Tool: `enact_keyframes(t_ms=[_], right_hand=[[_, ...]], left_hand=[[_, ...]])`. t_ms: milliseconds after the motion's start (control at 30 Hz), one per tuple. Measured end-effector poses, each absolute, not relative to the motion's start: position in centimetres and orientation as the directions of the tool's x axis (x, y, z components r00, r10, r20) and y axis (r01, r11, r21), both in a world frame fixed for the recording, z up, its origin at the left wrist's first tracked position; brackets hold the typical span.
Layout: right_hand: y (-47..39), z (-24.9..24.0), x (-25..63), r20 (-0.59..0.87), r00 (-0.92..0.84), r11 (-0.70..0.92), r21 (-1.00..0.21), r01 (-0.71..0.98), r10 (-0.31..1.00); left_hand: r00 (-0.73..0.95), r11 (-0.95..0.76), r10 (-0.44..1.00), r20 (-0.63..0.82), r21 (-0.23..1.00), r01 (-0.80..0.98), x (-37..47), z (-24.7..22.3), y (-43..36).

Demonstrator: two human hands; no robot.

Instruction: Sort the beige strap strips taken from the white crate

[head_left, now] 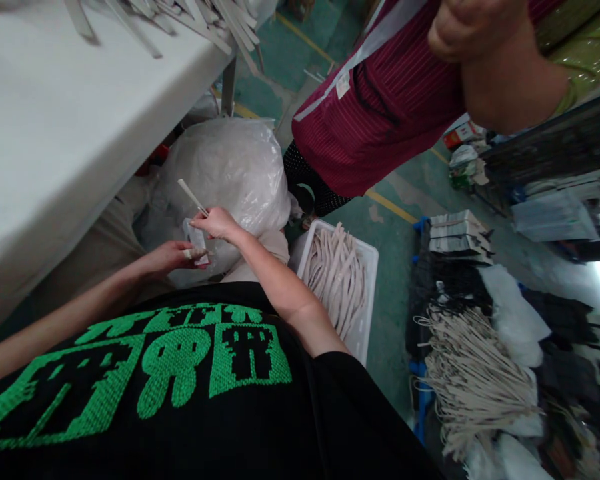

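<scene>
Strip of off-white material (190,194) slants forward-left from my pinched right hand (219,223), beyond the small white piece (195,236) my half-closed left hand (167,257) holds.

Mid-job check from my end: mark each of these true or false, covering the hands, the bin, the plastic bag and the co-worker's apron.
1. The right hand holds a thin pale strip. True.
2. The left hand is empty. False: a small white piece is at its fingers.
3. The white bin of strips sits on the white table. False: it is low down, off to the person's right.
4. A big clear plastic bag lies just beyond the hands. True.
5. The co-worker's apron is bright blue. False: it is dark red with fine stripes.
</scene>
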State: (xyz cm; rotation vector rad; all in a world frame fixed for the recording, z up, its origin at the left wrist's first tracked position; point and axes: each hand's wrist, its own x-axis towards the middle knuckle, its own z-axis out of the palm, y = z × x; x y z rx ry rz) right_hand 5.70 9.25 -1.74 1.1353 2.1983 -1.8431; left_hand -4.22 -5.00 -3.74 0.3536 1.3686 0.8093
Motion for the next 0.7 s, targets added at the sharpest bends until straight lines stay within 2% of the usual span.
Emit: enact_keyframes(t_ms=[133,233,367,500,600,700], right_hand=[[9.4,-1.4,6.0,-0.517,-0.676,-0.093,-0.824,0.559,0.525],[9.4,-0.7,7.2,-0.57,-0.636,-0.216,-0.808,0.547,0.519],[8.0,0.4,10.0,-0.672,-0.671,-0.357,-0.738,0.572,0.313],[5.1,1.2,12.0,-0.714,-0.694,-0.396,-0.665,0.633,0.088],[3.4,1.4,12.5,-0.73,-0.682,-0.414,-0.632,0.655,0.036],[2.9,1.5,12.4,-0.742,-0.667,-0.423,-0.625,0.656,0.062]], left_hand=[[-0.012,0.691,0.667,-0.745,0.624,-0.363,-4.1,-3.7,-4.9],[-0.124,0.63,0.61,-0.783,0.574,-0.524,-4.1,-2.8,-4.6],[-0.257,0.481,0.559,-0.788,0.561,-0.674,-4.3,-1.2,-3.9],[-0.285,0.367,0.568,-0.772,0.548,-0.752,-4.2,-0.1,-3.0],[-0.253,0.291,0.565,-0.785,0.477,-0.829,-3.7,0.4,-2.6],[-0.218,0.272,0.581,-0.784,0.439,-0.856,-3.3,0.9,-2.5]])
